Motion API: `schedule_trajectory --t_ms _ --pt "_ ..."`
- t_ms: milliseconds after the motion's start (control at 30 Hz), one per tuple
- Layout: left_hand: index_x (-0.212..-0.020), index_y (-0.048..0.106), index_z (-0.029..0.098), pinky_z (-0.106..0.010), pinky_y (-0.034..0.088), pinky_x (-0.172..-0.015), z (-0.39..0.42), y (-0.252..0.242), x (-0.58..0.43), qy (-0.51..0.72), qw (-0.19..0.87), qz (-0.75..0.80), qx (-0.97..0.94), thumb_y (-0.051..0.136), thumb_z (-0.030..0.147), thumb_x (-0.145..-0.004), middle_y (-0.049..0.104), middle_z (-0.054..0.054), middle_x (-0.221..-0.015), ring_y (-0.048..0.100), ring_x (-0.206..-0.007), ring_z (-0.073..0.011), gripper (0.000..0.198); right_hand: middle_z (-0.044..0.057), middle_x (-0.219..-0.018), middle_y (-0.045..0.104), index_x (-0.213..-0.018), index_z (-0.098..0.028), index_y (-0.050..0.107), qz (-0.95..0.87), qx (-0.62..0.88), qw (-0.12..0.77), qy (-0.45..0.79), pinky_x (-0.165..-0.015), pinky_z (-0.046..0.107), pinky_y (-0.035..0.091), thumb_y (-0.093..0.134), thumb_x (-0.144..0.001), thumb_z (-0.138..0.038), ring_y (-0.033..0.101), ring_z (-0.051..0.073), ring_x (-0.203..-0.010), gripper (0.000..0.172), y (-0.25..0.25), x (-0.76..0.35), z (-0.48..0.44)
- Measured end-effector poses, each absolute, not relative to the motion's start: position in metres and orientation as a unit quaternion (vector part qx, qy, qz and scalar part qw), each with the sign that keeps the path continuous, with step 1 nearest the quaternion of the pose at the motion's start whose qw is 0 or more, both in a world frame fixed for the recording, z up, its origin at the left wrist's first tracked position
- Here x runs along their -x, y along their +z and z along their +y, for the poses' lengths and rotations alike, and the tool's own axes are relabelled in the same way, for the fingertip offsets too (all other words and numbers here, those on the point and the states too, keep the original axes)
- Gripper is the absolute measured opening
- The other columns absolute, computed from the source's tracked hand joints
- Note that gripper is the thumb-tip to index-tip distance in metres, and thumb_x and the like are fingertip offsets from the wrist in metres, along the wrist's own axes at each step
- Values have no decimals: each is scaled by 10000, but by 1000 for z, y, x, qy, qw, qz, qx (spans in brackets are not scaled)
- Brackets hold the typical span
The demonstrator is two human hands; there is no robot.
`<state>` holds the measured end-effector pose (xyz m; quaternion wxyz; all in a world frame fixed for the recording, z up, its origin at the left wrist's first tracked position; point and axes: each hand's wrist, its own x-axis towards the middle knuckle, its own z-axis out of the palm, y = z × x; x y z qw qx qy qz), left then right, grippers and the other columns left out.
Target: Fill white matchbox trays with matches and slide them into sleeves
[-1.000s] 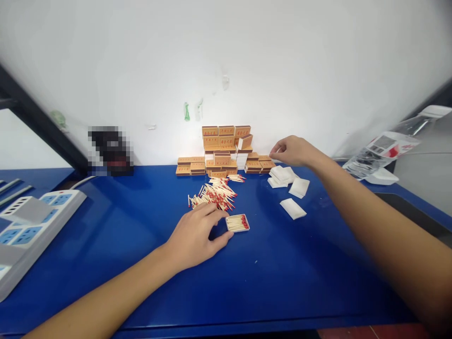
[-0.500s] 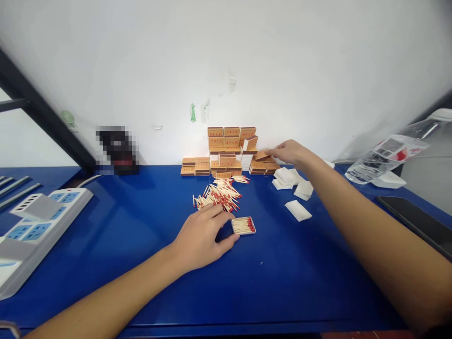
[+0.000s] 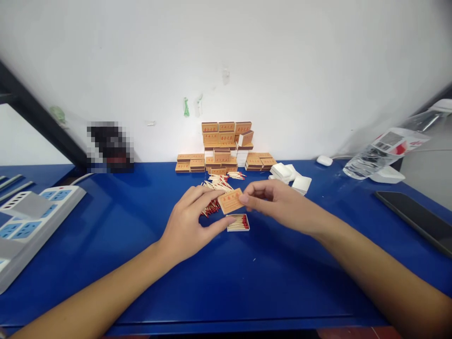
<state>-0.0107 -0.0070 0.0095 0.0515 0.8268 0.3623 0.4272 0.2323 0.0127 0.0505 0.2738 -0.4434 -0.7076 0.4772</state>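
My right hand (image 3: 278,203) pinches an orange matchbox sleeve (image 3: 230,201) above the blue table (image 3: 247,282). My left hand (image 3: 190,221) meets the sleeve's other end with its fingertips, and its thumb rests beside a white tray filled with red-tipped matches (image 3: 238,222) lying on the table just below the sleeve. A loose heap of matches (image 3: 217,184) lies behind the hands, partly hidden by my left fingers. Stacks of orange matchboxes (image 3: 226,146) stand against the wall. Several empty white trays (image 3: 291,176) lie to the right of the heap.
A white and blue power strip (image 3: 31,221) lies at the left. A plastic water bottle (image 3: 381,153) lies on its side at the far right, with a dark phone (image 3: 416,219) in front of it. A small white case (image 3: 324,160) sits near the wall.
My right hand took an orange sleeve from the stacks at the wall and brought it back over the filled tray. My left hand lifted its fingers from the table up to the sleeve.
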Motion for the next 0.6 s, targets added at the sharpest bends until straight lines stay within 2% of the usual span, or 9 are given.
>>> schedule_trajectory --t_ms 100,167,267,333,400,467,600 --pt "-1250 698 193 -371 551 -858 -4 9 12 425 38 352 -833 800 363 -928 752 -64 -1109 645 -954 -204 379 8 -793 653 -848 -204 689 -720 436 275 465 -684 316 424 655 -946 -608 546 152 -731 418 46 -230 11" --pt "-1252 703 185 -377 546 -866 -1 8 14 416 40 358 -835 793 359 -934 756 -70 -1119 640 -957 -207 373 14 -859 677 -963 -212 685 -745 437 261 431 -707 325 442 647 -957 -602 569 162 -765 392 44 -238 12" --pt "-1300 696 186 -391 541 -876 3 6 17 392 49 384 -834 773 369 -951 752 -73 -1131 624 -959 -213 401 27 -980 688 -1128 -238 670 -810 435 191 345 -744 343 472 778 -845 -616 598 192 -849 484 40 -251 13" --pt "-1343 682 190 -393 538 -864 5 6 19 372 54 401 -836 765 385 -956 754 -69 -1107 608 -943 -217 441 39 -1035 685 -1110 -245 692 -839 433 144 296 -770 355 484 828 -800 -586 613 210 -900 481 37 -254 13" --pt "-1355 675 195 -383 536 -845 6 7 19 357 59 413 -836 771 393 -950 757 -57 -1067 601 -929 -218 461 42 -1047 686 -1052 -245 712 -851 431 125 273 -776 353 486 807 -839 -512 624 209 -911 355 35 -255 14" --pt "-1333 683 207 -363 539 -820 6 8 19 350 67 425 -832 785 389 -938 754 -40 -1027 608 -914 -212 446 41 -1023 694 -1014 -240 718 -854 428 123 269 -764 344 488 775 -873 -444 630 201 -891 254 35 -256 16" --pt "-1294 698 223 -337 545 -776 7 9 20 345 74 449 -821 798 378 -927 728 -24 -967 624 -868 -199 411 24 -916 722 -1012 -234 713 -843 431 137 291 -713 327 497 751 -889 -402 643 182 -802 212 42 -268 25"
